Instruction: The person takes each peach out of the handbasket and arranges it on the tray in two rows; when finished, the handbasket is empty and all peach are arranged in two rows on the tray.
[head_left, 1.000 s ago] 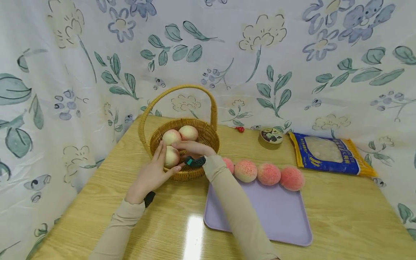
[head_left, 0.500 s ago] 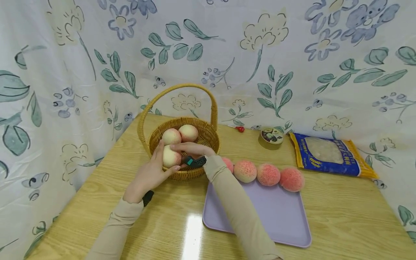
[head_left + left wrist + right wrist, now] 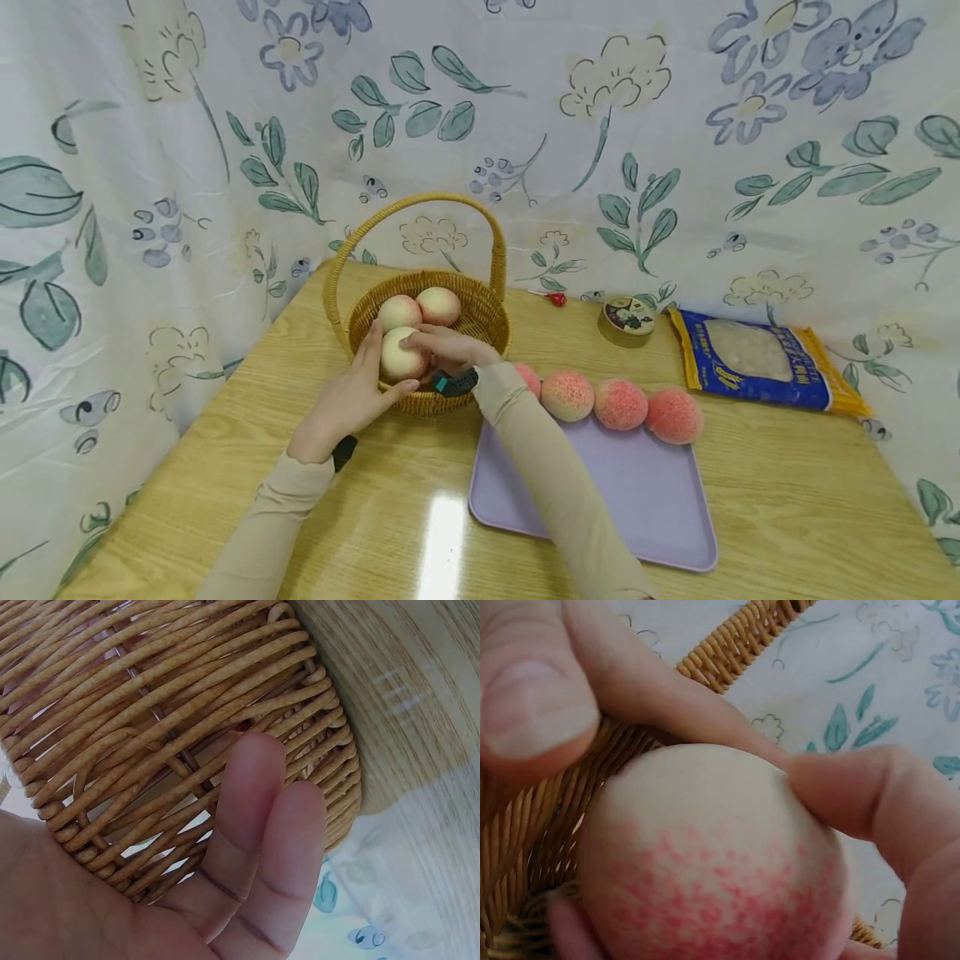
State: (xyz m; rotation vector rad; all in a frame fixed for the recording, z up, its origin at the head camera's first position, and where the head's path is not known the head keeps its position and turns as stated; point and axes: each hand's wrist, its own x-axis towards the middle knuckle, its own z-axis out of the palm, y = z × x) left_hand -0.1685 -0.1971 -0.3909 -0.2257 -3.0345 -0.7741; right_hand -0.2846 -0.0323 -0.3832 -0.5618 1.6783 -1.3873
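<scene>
A pale peach [image 3: 403, 355], speckled pink underneath, is at the front left inside a wicker basket [image 3: 431, 406]. My right hand [image 3: 459, 348] holds it, fingertips on top and side, as the right wrist view shows its peach [image 3: 720, 855] close up. At the basket's left rim rests my left hand [image 3: 347, 404], its index finger along the peach and thumb at the front rim. In the left wrist view two straight fingers [image 3: 251, 780] lie against the wicker outside. Behind are two more peaches, one left [image 3: 400, 313] and one right [image 3: 438, 306].
Several pinker peaches [image 3: 567, 396] line the back of a lilac tray [image 3: 615, 492], partly behind my right forearm. Farther back are a round tin [image 3: 627, 322], a small red object [image 3: 556, 298] and a blue-yellow bag [image 3: 750, 350]. The basket's tall handle [image 3: 420, 200] arches overhead.
Inside the basket the held peach has turned slightly and shifted a little, with my right hand's fingers moving on it. My left hand stays at the rim.
</scene>
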